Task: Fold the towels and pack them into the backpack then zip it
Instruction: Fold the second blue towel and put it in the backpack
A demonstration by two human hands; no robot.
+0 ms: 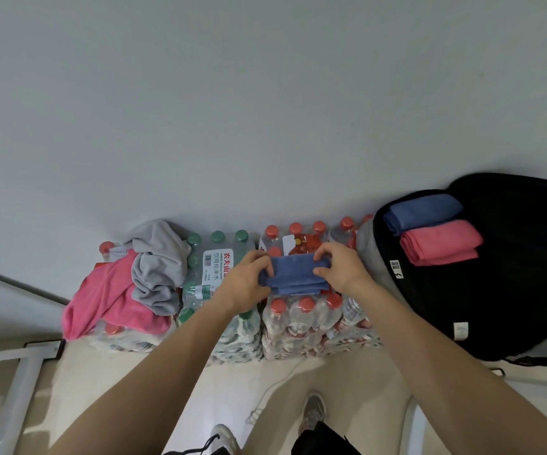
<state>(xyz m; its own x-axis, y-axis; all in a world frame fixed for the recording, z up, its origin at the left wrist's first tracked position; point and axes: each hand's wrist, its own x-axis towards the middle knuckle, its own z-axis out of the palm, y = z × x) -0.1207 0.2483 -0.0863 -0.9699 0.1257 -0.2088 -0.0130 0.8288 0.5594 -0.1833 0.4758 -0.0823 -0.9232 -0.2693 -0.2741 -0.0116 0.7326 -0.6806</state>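
Work item: a folded blue towel (295,274) sat on top of the red-capped bottle pack (305,323), directly in front of the person. Whether it rested fully on the caps could not be determined.

Hand status:
- Left hand (249,279) gripped the towel's left end, with fingers curled round the edge.
- Right hand (342,267) gripped the right end, with the fingers wrapped over the top fold.

Container: a black backpack (511,290) lay wide open at the right, just beside the red-capped bottle pack, with its zipper undone. Two folded items lay in its upper left area: a packed blue towel (423,211) farther from the person and a packed pink towel (439,243) nearer. The two touched along one edge.

Remaining stock: a loose pink towel (111,297) and a grey towel (159,261) lay crumpled and unfolded at the left, on top of further bottles. The grey towel overlapped the pink one and reached the edge of the green-capped bottle pack (219,284), which stood between that heap and the red-capped pack.

Floor level: a white cable (275,389) ran across the pale floor near the person's shoe (313,412).
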